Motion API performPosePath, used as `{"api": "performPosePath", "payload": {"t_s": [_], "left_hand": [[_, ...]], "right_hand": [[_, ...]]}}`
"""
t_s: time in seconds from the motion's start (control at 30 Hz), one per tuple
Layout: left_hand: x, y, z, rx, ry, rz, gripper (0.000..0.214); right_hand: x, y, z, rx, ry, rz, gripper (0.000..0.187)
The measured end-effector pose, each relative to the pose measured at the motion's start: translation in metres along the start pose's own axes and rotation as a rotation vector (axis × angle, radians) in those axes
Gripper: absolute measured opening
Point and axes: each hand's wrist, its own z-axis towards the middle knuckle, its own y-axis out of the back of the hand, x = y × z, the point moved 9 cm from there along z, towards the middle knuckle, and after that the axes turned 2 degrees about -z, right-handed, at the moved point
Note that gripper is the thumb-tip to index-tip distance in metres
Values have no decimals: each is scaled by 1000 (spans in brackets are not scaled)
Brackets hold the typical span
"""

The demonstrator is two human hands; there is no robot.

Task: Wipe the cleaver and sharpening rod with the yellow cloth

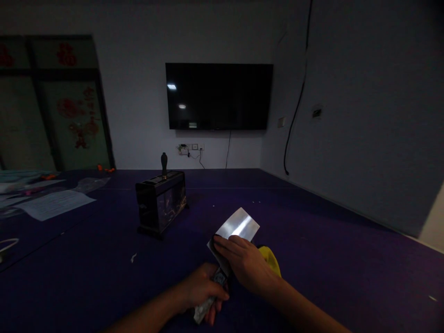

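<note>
A cleaver point(242, 225) with a wide, shiny blade is held low over the purple table, its blade tilted up and to the right. My left hand point(204, 287) is closed around its handle, which has a pale, crinkled end point(203, 311). Across the lower blade lies my right hand point(245, 262), fingers together and bent over it. A yellow cloth point(269, 260) with a dark edge bulges out from beneath that hand; a dark strip shows at the fingertips too. Most of the cloth is hidden by the palm.
A dark knife block point(161, 200) with one black handle point(164, 163) sticking up stands beyond my left hand. Papers point(58, 203) and clear plastic lie at the left. White scraps point(133, 257) dot the purple table point(333, 268). A television point(219, 96) hangs on the far wall.
</note>
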Motion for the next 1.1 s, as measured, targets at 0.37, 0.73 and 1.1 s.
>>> {"api": "performPosePath", "payload": {"t_s": [0.37,0.73,1.1], "left_hand": [[9,6,9,-10,-3,19,16],[3,3,6,-57,-21,36,15],[-10,7,0,-108,-124,-149,20]], "right_hand": [[11,-6,0,98,44,38,43],[13,-3,4,47,10,9,47],[8,-4,1,35,20,97,36]]}}
